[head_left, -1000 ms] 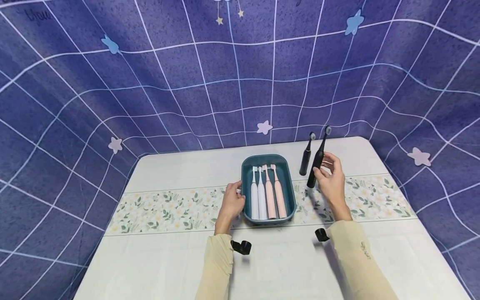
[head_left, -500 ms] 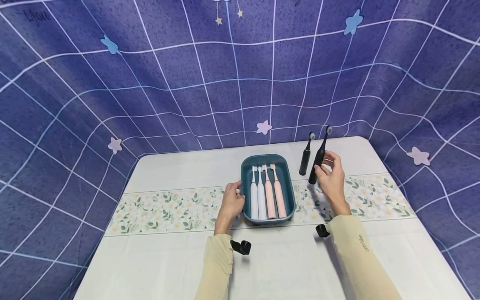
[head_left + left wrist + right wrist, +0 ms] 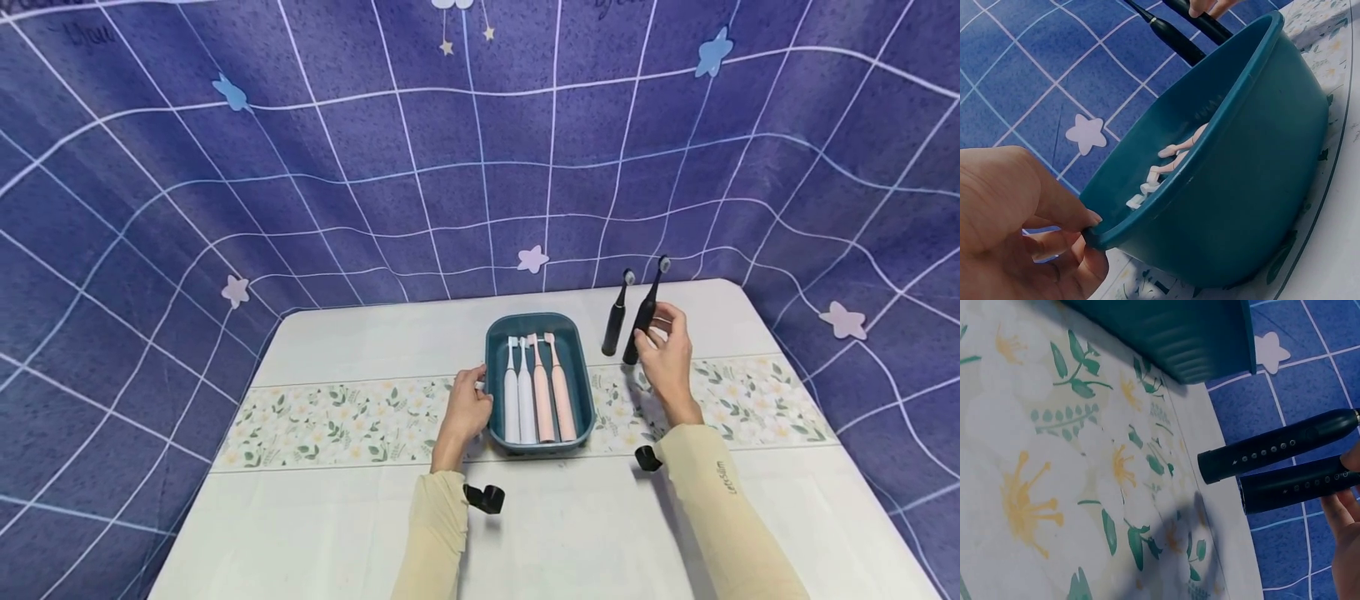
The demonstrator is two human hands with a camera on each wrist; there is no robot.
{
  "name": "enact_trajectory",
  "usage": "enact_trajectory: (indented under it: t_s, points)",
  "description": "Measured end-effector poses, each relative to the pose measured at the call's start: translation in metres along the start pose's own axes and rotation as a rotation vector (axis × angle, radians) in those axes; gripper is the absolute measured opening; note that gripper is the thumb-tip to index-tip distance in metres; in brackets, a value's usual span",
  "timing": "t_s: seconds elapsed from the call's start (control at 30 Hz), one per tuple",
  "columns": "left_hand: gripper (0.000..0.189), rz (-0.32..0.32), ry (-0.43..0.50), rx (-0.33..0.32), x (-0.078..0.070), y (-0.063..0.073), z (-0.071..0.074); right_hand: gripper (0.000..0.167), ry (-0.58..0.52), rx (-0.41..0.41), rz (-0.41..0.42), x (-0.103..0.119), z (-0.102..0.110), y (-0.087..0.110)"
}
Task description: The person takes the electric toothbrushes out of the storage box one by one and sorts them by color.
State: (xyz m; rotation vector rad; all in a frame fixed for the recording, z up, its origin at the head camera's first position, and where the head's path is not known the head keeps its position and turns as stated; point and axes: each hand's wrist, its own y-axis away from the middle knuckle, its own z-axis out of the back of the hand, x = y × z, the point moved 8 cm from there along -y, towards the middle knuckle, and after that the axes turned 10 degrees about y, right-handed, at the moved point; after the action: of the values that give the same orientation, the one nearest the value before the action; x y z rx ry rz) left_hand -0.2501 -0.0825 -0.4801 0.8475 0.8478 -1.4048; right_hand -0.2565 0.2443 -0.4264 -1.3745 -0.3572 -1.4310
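Observation:
My right hand (image 3: 667,354) pinches a black electric toothbrush (image 3: 645,321) by its handle, brush head up. Just left of it a second black electric toothbrush (image 3: 614,327) stands upright on the table. In the right wrist view both handles show a row of small marks, and the thumb and fingers grip the nearer handle (image 3: 1297,485). My left hand (image 3: 467,408) pinches the left rim of a teal bin (image 3: 1241,150) between thumb and fingers. Inside the bin two white electric toothbrushes (image 3: 512,404) and two pink electric toothbrushes (image 3: 562,404) lie side by side, heads toward the back.
The white table (image 3: 330,525) carries a flowered band (image 3: 330,421) across its middle. Behind and at both sides hangs a blue curtain (image 3: 360,200) with a grid and star pattern. A small black camera sits on each wrist.
My right hand has shifted the held black toothbrush slightly right and back, so its base sits nearly level with the other one's. The left hand stays on the bin rim.

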Motion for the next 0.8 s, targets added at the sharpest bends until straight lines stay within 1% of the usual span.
enact_trajectory:
  t_s: [0.17,0.33,0.5,0.8]
  points:
    - [0.052,-0.007,0.003,-0.004,0.002,0.0,0.0,0.051,-0.013,-0.006,-0.004,-0.006,-0.001,0.0]
    - [0.051,-0.019,0.024,0.001,0.0,0.002,0.0,0.051,-0.003,-0.015,-0.011,-0.011,-0.002,-0.001]
    - [0.051,-0.002,0.043,0.014,-0.001,0.003,-0.001,0.051,0.012,-0.023,-0.017,-0.014,-0.002,-0.001]
    - [0.052,0.013,0.04,0.009,0.001,0.001,0.0,0.049,0.021,-0.022,0.001,-0.018,-0.005,-0.004]
